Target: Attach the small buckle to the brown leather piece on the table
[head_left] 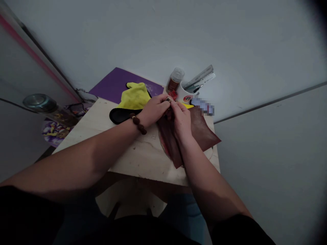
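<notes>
My left hand [156, 108] and my right hand [183, 119] meet over the table, fingertips pinched together around something small and dark that I cannot make out. Under and beside my right hand lies a brown leather-like sheet [203, 131], one flap reaching toward the table's front edge. A yellow cloth piece with black trim [135, 97], like a glove or pouch, rests beyond my left wrist. Close behind my fingertips is a small red object [173, 94]. My fingers hide most of what they grip.
The pale wooden table [143, 160] carries a purple sheet [109, 83], a clear-capped jar [175, 80] and a white mug [185, 94] with a ruler [200, 77] and pens. A lidded bottle [48, 107] stands left. Walls close in behind and to the right.
</notes>
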`<state>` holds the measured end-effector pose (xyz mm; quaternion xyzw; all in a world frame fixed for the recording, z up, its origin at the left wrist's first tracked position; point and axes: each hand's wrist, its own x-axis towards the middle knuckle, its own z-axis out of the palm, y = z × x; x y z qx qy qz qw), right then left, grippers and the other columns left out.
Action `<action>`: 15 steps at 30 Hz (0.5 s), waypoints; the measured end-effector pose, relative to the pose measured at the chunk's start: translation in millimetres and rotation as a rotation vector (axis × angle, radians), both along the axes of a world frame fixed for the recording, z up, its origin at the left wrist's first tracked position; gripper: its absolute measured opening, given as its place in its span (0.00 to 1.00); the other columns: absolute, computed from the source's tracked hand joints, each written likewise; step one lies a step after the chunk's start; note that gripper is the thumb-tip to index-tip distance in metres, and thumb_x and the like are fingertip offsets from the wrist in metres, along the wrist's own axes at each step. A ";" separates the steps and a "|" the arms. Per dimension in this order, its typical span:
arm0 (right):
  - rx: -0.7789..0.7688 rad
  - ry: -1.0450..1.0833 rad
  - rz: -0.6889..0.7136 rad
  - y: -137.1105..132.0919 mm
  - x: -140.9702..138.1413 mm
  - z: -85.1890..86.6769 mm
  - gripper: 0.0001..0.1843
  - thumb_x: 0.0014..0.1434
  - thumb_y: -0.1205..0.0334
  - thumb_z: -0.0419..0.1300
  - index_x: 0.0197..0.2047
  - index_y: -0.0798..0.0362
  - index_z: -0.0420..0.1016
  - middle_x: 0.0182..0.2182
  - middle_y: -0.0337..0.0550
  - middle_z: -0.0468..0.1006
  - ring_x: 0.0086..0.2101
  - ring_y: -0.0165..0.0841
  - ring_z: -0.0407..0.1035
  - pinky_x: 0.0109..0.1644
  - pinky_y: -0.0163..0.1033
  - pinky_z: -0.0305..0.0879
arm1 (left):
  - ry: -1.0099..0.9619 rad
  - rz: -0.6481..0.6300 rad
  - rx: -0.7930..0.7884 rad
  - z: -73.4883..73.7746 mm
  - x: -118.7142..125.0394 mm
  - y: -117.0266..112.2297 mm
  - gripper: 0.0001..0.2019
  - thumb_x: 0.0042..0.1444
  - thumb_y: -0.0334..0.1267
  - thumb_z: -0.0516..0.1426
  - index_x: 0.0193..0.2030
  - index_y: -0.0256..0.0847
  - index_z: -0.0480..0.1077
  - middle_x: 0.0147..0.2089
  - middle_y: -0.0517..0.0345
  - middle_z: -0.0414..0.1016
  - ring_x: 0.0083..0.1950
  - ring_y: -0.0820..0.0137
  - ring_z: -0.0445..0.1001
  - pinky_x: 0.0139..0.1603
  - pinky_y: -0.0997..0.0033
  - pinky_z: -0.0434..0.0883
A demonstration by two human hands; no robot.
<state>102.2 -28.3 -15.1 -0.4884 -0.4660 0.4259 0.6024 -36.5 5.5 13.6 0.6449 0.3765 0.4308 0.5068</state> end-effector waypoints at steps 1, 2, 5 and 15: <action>0.002 -0.004 0.003 0.2 0.3 -0.9 0.25 0.67 0.33 0.72 0.36 0.48 0.81 0.28 0.35 0.75 0.29 0.31 0.67 0.32 0.37 0.65 | 0.006 0.003 0.003 0.7 -0.1 -0.3 0.07 0.66 0.33 0.56 0.38 0.41 0.75 0.32 0.58 0.78 0.32 0.69 0.75 0.34 0.70 0.68; 0.005 -0.009 0.005 0.4 0.7 -1.8 0.25 0.68 0.33 0.72 0.36 0.47 0.81 0.28 0.35 0.75 0.29 0.31 0.67 0.32 0.37 0.65 | 0.012 0.006 0.007 1.1 -0.1 -0.4 0.07 0.66 0.33 0.56 0.38 0.41 0.75 0.32 0.58 0.78 0.32 0.69 0.75 0.35 0.70 0.68; 0.011 -0.032 0.007 0.6 1.6 -3.8 0.25 0.69 0.33 0.70 0.36 0.47 0.81 0.28 0.35 0.75 0.29 0.31 0.67 0.32 0.37 0.64 | 0.017 0.005 0.013 1.1 -0.2 -0.3 0.07 0.67 0.35 0.56 0.39 0.41 0.75 0.33 0.57 0.79 0.33 0.68 0.75 0.35 0.70 0.69; 0.000 -0.080 -0.010 2.2 2.4 -4.3 0.27 0.69 0.30 0.68 0.36 0.47 0.81 0.30 0.36 0.76 0.31 0.32 0.69 0.35 0.38 0.65 | 0.041 0.020 0.026 -2.0 -0.3 0.9 0.07 0.66 0.36 0.57 0.41 0.41 0.77 0.34 0.57 0.80 0.35 0.68 0.76 0.37 0.71 0.70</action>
